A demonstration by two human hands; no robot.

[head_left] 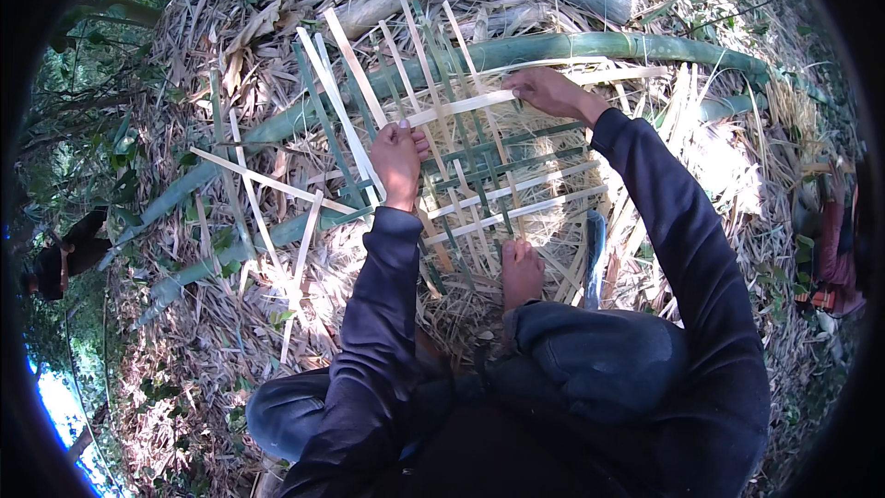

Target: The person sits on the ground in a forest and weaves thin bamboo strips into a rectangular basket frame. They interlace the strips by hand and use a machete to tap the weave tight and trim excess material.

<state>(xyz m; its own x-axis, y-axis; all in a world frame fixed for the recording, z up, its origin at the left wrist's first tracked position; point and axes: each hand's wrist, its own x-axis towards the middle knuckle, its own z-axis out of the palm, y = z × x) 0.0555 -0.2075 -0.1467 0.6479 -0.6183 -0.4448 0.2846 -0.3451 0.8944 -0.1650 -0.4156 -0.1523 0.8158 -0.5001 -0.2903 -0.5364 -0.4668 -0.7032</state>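
Observation:
A half-woven mat of pale and green bamboo strips (479, 180) lies on the ground in front of me. My left hand (399, 159) pinches the left end of a pale horizontal strip (459, 107) at the mat's upper edge. My right hand (548, 90) grips the same strip further right. My bare foot (522, 269) rests on the mat's near edge, pinning it down. Loose strip ends fan out upward and to the left.
Long green bamboo poles (590, 46) lie across the ground behind the mat, on dry leaves and husks. A large blade (595, 254) lies right of my foot. Another person (64, 258) crouches at far left. Cloth items (834, 249) sit at far right.

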